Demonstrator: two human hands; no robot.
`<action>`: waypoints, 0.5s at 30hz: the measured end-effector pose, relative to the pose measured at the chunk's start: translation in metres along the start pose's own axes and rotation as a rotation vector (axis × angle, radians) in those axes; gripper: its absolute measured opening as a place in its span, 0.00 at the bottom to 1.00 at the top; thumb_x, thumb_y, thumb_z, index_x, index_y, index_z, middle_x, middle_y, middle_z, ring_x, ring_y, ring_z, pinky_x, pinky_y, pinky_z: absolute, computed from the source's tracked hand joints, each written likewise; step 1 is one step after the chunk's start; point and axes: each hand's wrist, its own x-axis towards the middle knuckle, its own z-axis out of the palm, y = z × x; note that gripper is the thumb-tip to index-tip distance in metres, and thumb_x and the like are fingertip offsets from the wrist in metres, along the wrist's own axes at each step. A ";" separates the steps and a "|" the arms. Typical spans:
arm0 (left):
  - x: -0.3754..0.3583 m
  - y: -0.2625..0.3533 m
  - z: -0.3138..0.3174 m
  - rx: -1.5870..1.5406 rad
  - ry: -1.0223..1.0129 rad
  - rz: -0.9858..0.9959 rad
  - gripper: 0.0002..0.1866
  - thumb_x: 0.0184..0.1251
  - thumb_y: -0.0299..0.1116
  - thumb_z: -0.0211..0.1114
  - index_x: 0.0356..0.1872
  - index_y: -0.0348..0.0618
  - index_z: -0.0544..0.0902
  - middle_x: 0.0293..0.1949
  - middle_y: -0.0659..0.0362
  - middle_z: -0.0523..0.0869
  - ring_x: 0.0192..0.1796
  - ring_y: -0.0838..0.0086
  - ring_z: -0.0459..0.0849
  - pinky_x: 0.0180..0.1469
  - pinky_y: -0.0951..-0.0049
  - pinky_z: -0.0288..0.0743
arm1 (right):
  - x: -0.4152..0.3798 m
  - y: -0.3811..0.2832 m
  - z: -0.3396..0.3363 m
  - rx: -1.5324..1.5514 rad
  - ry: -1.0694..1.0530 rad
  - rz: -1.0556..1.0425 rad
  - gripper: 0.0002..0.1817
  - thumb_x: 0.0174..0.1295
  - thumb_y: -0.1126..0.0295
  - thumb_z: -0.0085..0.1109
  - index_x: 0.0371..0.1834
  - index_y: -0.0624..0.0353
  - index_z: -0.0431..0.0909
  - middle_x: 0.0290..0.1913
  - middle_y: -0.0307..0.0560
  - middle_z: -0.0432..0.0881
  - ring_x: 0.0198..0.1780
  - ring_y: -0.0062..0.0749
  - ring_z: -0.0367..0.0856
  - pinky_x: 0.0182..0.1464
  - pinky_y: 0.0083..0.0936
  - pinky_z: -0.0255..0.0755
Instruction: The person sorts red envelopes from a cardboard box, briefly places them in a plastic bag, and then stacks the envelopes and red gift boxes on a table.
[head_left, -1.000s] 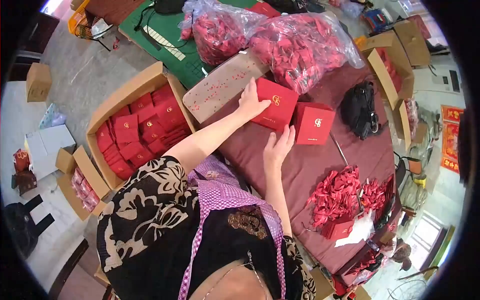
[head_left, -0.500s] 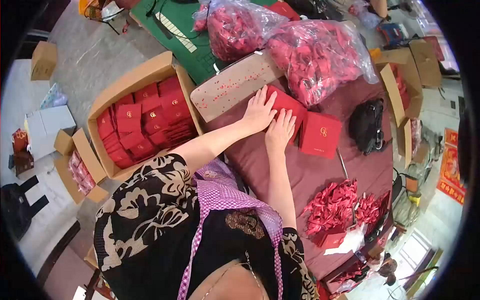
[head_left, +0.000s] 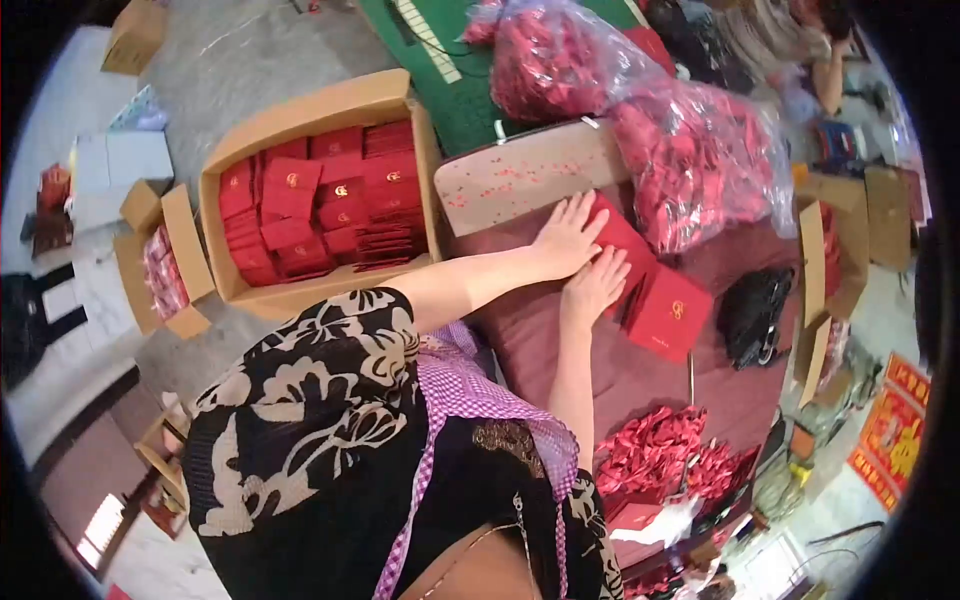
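My left hand (head_left: 568,240) lies flat with fingers stretched over the upper left part of a red pouch (head_left: 625,237) on the table. Just below it, my right hand (head_left: 596,287) rests on the pouch's near edge, palm down, fingers extended. Neither hand is wrapped around anything. Close to the right hand lies a square red pouch (head_left: 672,310) with gold lettering, its edge overlapping the first in this view. Behind the left hand stands a beige case (head_left: 530,180) with a red blossom pattern.
A cardboard box (head_left: 215,225) of stacked red pouches stands left. Clear plastic bags (head_left: 700,165) of red ribbon-like pieces sit at the back. A black bag (head_left: 757,315) lies right on the maroon tablecloth (head_left: 525,330), with a pile of red ribbon pieces (head_left: 655,450) nearer me.
The whole view has turned and shifted, so the table and boxes appear in new places. Both hands stay flat on the red pouch, with little visible change in their pose.
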 end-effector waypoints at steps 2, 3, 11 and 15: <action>-0.006 0.001 0.002 -0.046 0.109 -0.017 0.34 0.64 0.45 0.57 0.68 0.42 0.60 0.69 0.33 0.50 0.69 0.38 0.54 0.67 0.44 0.52 | 0.000 0.005 0.000 0.020 0.058 -0.051 0.26 0.66 0.64 0.46 0.65 0.64 0.62 0.68 0.60 0.62 0.69 0.61 0.57 0.66 0.50 0.53; -0.013 0.006 -0.009 -0.098 0.157 -0.044 0.33 0.63 0.44 0.58 0.66 0.42 0.62 0.68 0.32 0.53 0.68 0.38 0.56 0.66 0.44 0.54 | 0.003 0.007 -0.005 0.054 0.082 -0.089 0.25 0.65 0.64 0.46 0.64 0.65 0.64 0.66 0.63 0.64 0.67 0.63 0.59 0.64 0.51 0.56; -0.204 -0.022 -0.076 -0.286 0.419 0.030 0.16 0.57 0.26 0.61 0.48 0.39 0.75 0.59 0.46 0.72 0.59 0.51 0.72 0.58 0.58 0.68 | 0.009 0.006 -0.049 0.131 0.200 -0.240 0.18 0.59 0.70 0.54 0.50 0.72 0.72 0.54 0.69 0.72 0.57 0.60 0.70 0.60 0.45 0.63; -0.356 -0.047 -0.085 -0.283 0.397 -0.301 0.12 0.58 0.26 0.59 0.44 0.38 0.77 0.50 0.47 0.78 0.52 0.52 0.77 0.54 0.61 0.72 | -0.025 -0.014 -0.086 0.432 0.372 -0.431 0.16 0.59 0.76 0.52 0.49 0.73 0.72 0.55 0.69 0.71 0.58 0.61 0.69 0.60 0.46 0.64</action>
